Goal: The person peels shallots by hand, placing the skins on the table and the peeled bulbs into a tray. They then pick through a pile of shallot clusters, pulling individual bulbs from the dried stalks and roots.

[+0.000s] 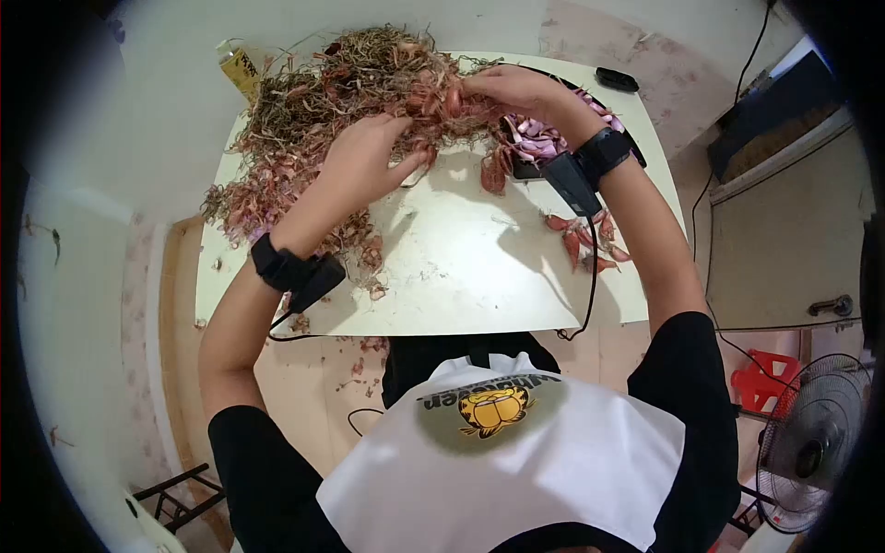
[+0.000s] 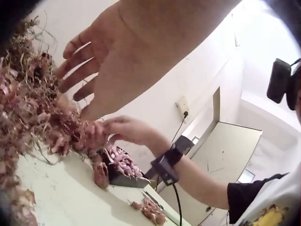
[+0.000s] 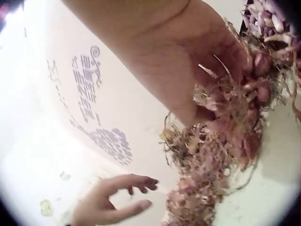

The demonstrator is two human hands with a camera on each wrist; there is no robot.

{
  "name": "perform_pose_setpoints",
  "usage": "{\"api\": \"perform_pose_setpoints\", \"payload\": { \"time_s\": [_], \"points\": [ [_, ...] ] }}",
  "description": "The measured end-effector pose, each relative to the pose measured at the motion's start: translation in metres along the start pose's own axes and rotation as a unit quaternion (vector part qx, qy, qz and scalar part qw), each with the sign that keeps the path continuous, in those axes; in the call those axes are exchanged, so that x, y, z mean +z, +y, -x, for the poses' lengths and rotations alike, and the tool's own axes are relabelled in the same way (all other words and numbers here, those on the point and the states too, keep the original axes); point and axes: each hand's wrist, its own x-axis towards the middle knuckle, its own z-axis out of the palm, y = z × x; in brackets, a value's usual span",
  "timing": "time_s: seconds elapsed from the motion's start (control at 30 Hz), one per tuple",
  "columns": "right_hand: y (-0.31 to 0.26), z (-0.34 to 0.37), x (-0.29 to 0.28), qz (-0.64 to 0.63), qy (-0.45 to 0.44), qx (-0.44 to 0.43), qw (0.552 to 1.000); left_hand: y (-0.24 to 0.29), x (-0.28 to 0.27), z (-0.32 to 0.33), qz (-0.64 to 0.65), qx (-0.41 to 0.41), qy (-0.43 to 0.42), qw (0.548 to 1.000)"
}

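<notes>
A large heap of dry shallot stalks and papery skins (image 1: pixel 323 120) covers the back left of the white table (image 1: pixel 461 267). At its right end my right hand (image 1: pixel 521 92) grips a bunch of reddish shallots (image 3: pixel 251 117) with roots and dry stalks hanging about them. My left hand (image 1: pixel 364 161) is over the front of the heap with its fingers apart; in the left wrist view the left hand (image 2: pixel 101 56) shows spread fingers, nothing in them. Beside the right forearm, a black tray (image 2: pixel 124 180) holds pale purple peeled shallots (image 1: pixel 535 138).
Several loose unpeeled shallots (image 1: pixel 585 241) lie at the table's right front. Another shallot clump (image 1: pixel 494 172) sits by the tray. A yellow bottle (image 1: pixel 240 71) stands behind the heap, and a small black object (image 1: pixel 617 79) lies at the back right corner. A fan (image 1: pixel 811 452) stands to the right.
</notes>
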Motion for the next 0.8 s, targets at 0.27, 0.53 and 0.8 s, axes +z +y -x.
{"api": "perform_pose_setpoints", "payload": {
  "time_s": [0.27,0.53,0.8],
  "points": [
    [0.016,0.018,0.03,-0.166,-0.004,-0.058,0.984,-0.002,0.038,-0.041,0.474,-0.192,0.005,0.859],
    [0.028,-0.018,0.063,-0.074,0.136,-0.084,0.984,-0.017,0.065,-0.016,0.343,-0.254,0.139,0.894],
    [0.017,-0.058,0.125,-0.067,0.092,-0.083,0.99,-0.028,0.04,0.03,0.41,-0.428,0.163,0.789]
  ]
}}
